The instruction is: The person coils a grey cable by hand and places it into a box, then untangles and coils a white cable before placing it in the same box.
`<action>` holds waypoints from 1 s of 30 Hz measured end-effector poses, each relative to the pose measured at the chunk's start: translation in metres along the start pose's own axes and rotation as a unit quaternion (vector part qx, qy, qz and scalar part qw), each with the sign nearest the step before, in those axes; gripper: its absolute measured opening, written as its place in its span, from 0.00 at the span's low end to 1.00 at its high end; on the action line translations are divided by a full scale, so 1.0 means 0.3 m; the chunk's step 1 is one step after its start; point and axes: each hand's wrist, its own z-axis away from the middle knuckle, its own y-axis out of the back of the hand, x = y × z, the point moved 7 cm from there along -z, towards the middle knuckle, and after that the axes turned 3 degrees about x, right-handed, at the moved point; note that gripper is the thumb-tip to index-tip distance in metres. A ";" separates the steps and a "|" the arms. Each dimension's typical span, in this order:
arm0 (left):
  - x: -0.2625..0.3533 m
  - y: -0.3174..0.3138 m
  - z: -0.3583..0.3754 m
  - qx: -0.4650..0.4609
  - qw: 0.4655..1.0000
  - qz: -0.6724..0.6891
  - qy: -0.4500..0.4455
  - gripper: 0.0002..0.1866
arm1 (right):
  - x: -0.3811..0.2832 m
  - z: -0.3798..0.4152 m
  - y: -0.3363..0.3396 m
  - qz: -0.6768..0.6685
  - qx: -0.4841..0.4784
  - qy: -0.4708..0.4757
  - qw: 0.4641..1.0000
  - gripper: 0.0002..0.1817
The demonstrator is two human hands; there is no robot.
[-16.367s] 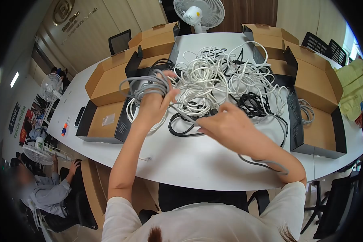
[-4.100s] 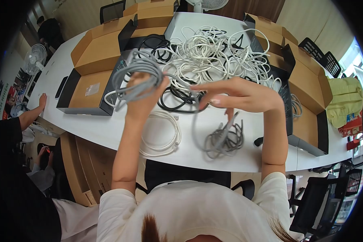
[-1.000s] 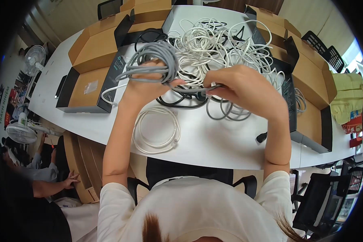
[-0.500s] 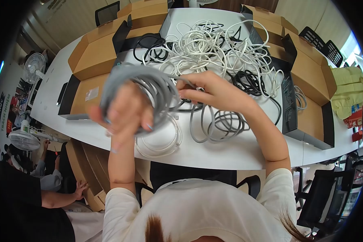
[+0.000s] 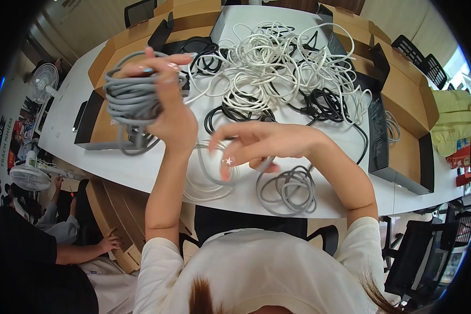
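Observation:
My left hand (image 5: 175, 107) is raised at the left, its fingers wrapped round a thick coil of grey cable (image 5: 133, 97). A connector end hangs under that coil. Over the table's front middle is my right hand (image 5: 269, 146), with the forefinger and thumb apart and the lower fingers curled round a grey strand. From there the strand drops to a loose tangle of grey cable (image 5: 293, 191) on the table. A white cable coil (image 5: 209, 196) lies below and between my hands, with a grey loop crossing it.
A large heap of white cables (image 5: 261, 68) with black cables (image 5: 324, 104) among them covers the table's middle. Open cardboard boxes stand at the left (image 5: 102, 141) and right (image 5: 403, 152); the right one holds a grey coil. Another person's hand (image 5: 110, 242) rests on a box at lower left.
My left hand has turned over and moved up and left with the grey coil. My right hand has come down toward me, and the loose grey tangle has shifted nearer the table's front edge.

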 end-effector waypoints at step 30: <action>0.020 0.092 -0.195 0.115 0.867 0.407 0.262 0.20 | -0.043 0.041 0.086 0.010 0.034 0.109 0.993 0.15</action>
